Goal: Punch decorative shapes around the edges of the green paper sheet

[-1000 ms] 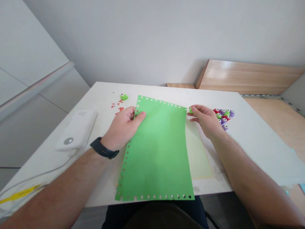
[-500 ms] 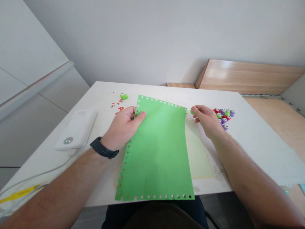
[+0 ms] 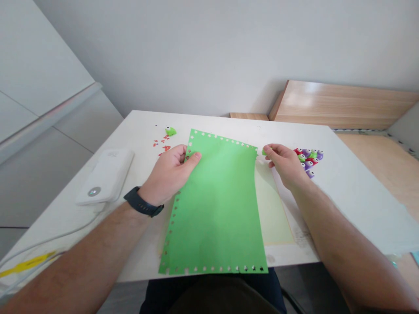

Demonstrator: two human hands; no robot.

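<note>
Your left hand (image 3: 168, 172) gripped the green paper (image 3: 216, 209), its long axis running away from you; your right hand (image 3: 286, 165) pinched what looked like a green punch (image 3: 264, 151).

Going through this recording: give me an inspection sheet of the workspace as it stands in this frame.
Surface: white table, with paper scraps on it.
Job's things: green sheet with punched holes along its edges; pale green sheet partly beneath it.
Clutter: red paper bits; green craft punch; cluster of red, purple and green punches.
Hands: left hand grips the green sheet's edge; right hand pinches a small green piece, too small to identify.
Cables: white cable leading from a white power bank.
Surroundings: wooden board; pale wall.
</note>
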